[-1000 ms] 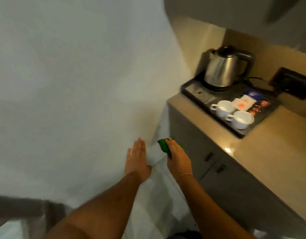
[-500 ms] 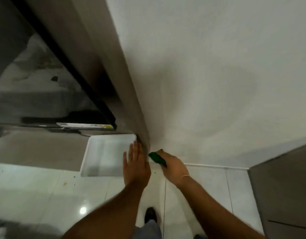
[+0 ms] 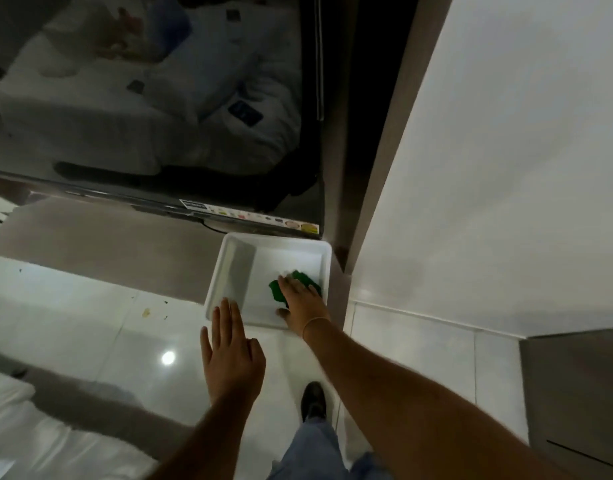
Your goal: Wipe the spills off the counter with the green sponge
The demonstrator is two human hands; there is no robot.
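Observation:
The green sponge [image 3: 276, 289] is inside a white rectangular tray [image 3: 229, 271], near its right wall. My right hand [image 3: 303, 303] reaches into the tray and covers the sponge, fingers laid over it and thumb beside it; part of the sponge is hidden under the hand. My left hand [image 3: 232, 355] hovers open with fingers apart at the tray's front edge, holding nothing. The countertop with the kettle is out of view.
The tray sits on a low grey-brown ledge [image 3: 107, 251] below a dark glossy screen [image 3: 152, 98]. A white wall [image 3: 506, 168] rises to the right, with a grey cabinet side [image 3: 575, 393] at lower right. Small yellow specks [image 3: 146, 312] mark the white floor tiles. My shoe [image 3: 313, 400] stands below.
The view swung from the kettle counter to the floor corner. My right hand carried the sponge down into the white tray. My left hand moved to the tray's front edge.

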